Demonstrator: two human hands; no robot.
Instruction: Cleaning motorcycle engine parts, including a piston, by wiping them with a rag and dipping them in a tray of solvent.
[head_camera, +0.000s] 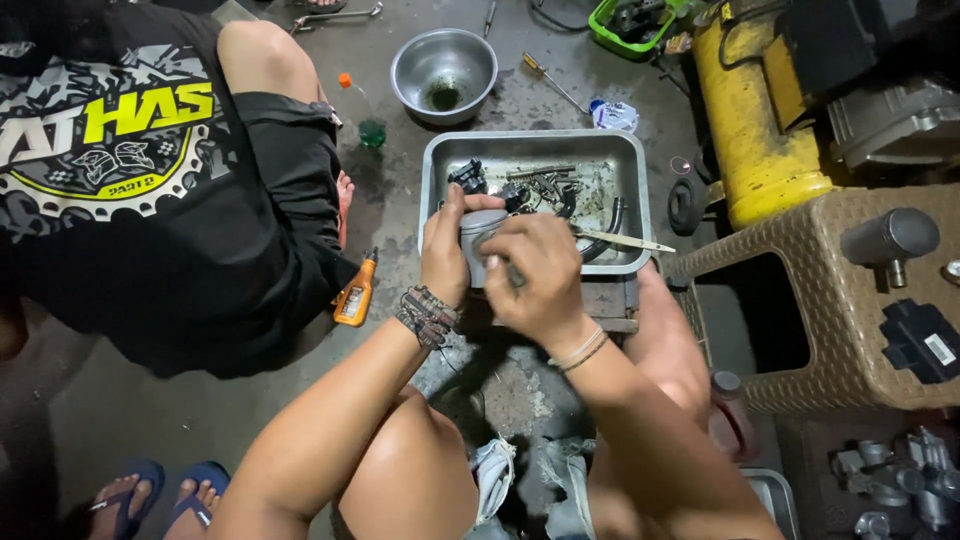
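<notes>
My left hand (447, 250) grips a grey metal cylinder, a piston (480, 232), from its left side. My right hand (535, 278) rests on the piston's front with its fingers curled against it; whether it pinches a small part there is hidden. Both hands hover over the near edge of a rectangular steel tray (633, 180) that holds small dark engine parts, springs and a flat pale stick (625, 241).
A person in a black printed shirt (150, 190) squats at my left. On the wet concrete floor lie a round steel bowl (443, 70), an orange bottle (356, 296) and a screwdriver (553, 82). A yellow tank (755, 130) and a woven brown stool (850, 300) with parts stand at right.
</notes>
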